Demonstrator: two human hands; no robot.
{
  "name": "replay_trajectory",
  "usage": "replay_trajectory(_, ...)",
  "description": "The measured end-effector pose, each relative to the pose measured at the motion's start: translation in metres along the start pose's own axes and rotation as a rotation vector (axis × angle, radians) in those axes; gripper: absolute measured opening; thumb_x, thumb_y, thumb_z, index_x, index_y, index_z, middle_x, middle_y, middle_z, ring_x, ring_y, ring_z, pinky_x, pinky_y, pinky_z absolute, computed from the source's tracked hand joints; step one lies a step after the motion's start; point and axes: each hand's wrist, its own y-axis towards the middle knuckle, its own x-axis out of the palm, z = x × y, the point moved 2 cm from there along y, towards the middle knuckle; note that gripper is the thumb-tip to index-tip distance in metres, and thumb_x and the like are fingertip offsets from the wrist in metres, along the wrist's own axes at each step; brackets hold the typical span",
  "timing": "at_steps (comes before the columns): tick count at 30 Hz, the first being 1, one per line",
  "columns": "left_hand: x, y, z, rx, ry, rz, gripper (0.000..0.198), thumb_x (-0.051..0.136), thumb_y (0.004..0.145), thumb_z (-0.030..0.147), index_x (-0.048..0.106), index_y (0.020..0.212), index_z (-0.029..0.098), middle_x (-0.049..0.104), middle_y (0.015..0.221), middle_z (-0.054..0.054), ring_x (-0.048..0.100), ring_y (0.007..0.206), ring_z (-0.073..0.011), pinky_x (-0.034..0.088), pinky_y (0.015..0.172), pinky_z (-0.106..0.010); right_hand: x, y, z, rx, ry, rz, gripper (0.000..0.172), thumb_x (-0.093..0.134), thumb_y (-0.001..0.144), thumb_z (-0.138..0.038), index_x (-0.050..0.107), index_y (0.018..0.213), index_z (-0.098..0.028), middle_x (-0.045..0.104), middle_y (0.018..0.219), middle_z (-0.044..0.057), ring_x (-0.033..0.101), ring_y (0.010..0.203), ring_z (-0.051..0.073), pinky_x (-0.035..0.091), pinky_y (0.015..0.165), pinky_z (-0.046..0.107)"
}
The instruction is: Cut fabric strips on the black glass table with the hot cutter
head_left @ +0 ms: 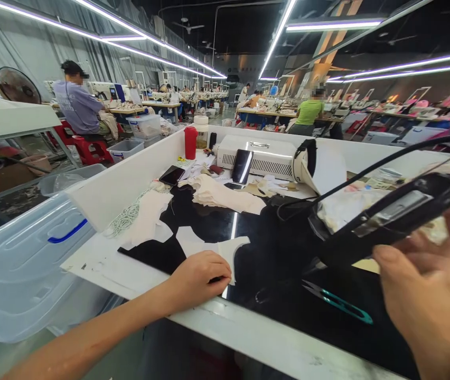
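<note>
My left hand [198, 278] rests near the table's front edge with its fingers curled down onto a white cut fabric piece [225, 249] lying on the glossy black work surface [272, 248]. My right hand [431, 285] is raised close to the camera at the right, fingers wrapped round a black flat tool [391, 216] with a black cord [367, 171] running off to the upper right. Teal-handled thread snips [338, 302] lie on the black surface between my hands. A stack of cream fabric pieces [225, 196] sits further back.
A white machine box [256, 155], a phone [171, 174] lying flat, a second phone [242, 166] leaning up, a red bottle [190, 142] and a white roll holder [308, 163] stand at the back. A clear plastic bin lid [22, 264] lies at left. People work at distant tables.
</note>
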Motion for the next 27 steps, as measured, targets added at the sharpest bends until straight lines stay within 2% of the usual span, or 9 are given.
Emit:
replay_trajectory(1,0.000,0.000,0.000,0.003,-0.005,0.007,0.017,0.065,0.098,0.012,0.077,0.089,0.019,0.081,0.096,-0.002,0.075,0.090,-0.0172,0.060,0.087,-0.027,0.010,0.003,0.000,0.060,0.092,0.006,0.086,0.104,0.061,-0.046,0.063,0.137,-0.043,0.074,0.129,0.010,0.073,0.122,0.033,0.060,0.094,0.050)
replay_trajectory(2,0.001,0.000,-0.001,0.003,-0.009,0.010,0.017,0.065,0.098,0.012,0.077,0.089,0.019,0.081,0.095,-0.002,0.075,0.091,-0.0173,0.060,0.087,-0.027,0.019,0.004,-0.002,0.126,0.154,-0.004,0.083,0.105,0.059,-0.045,0.065,0.132,-0.040,0.076,0.123,0.010,0.077,0.111,0.033,0.061,0.093,0.052)
replay_trajectory(4,0.001,0.000,-0.001,0.000,-0.011,0.004,0.019,0.064,0.099,0.012,0.077,0.088,0.020,0.081,0.095,-0.002,0.075,0.091,-0.0170,0.060,0.087,-0.027,0.033,0.002,-0.007,0.219,0.207,-0.021,0.067,0.102,0.062,-0.046,0.068,0.118,-0.033,0.078,0.110,0.009,0.079,0.090,0.030,0.062,0.089,0.053)
replay_trajectory(6,0.002,0.000,-0.001,-0.008,-0.010,-0.009,0.020,0.063,0.100,0.013,0.077,0.088,0.020,0.082,0.096,-0.002,0.075,0.092,-0.0170,0.060,0.087,-0.027,0.043,-0.001,-0.013,0.243,0.199,-0.008,0.053,0.098,0.068,-0.044,0.067,0.107,-0.029,0.077,0.100,0.005,0.076,0.079,0.024,0.063,0.085,0.049)
replay_trajectory(11,0.003,0.005,0.002,-0.019,-0.046,-0.002,0.019,0.064,0.100,0.014,0.078,0.088,0.020,0.082,0.096,-0.002,0.076,0.090,-0.0179,0.060,0.087,-0.028,0.063,-0.008,-0.020,0.245,0.245,-0.018,0.049,0.095,0.073,-0.035,0.067,0.113,-0.027,0.072,0.091,-0.003,0.066,0.063,0.015,0.059,0.066,0.037)
replay_trajectory(14,0.004,0.009,0.004,-0.025,-0.070,0.001,0.020,0.064,0.100,0.015,0.078,0.086,0.020,0.082,0.094,-0.002,0.076,0.088,-0.0179,0.060,0.086,-0.028,0.073,-0.019,-0.025,0.224,0.313,-0.021,0.048,0.094,0.076,-0.034,0.067,0.115,-0.028,0.069,0.085,-0.005,0.065,0.060,0.015,0.058,0.061,0.034)
replay_trajectory(20,0.007,0.009,0.004,-0.016,-0.072,0.019,0.017,0.066,0.098,0.012,0.078,0.088,0.019,0.082,0.095,-0.002,0.075,0.089,-0.0176,0.059,0.087,-0.027,0.096,-0.056,-0.041,0.245,0.598,-0.042,0.048,0.092,0.080,-0.041,0.063,0.116,-0.029,0.066,0.078,-0.006,0.063,0.058,0.016,0.056,0.051,0.031)
replay_trajectory(27,0.007,0.008,0.005,0.013,-0.082,0.022,0.015,0.068,0.097,0.010,0.077,0.089,0.018,0.082,0.096,-0.002,0.075,0.091,-0.0181,0.058,0.087,-0.027,0.116,-0.069,-0.051,0.260,0.630,-0.055,0.050,0.092,0.078,-0.050,0.061,0.112,-0.030,0.065,0.076,-0.004,0.060,0.054,0.017,0.052,0.047,0.033)
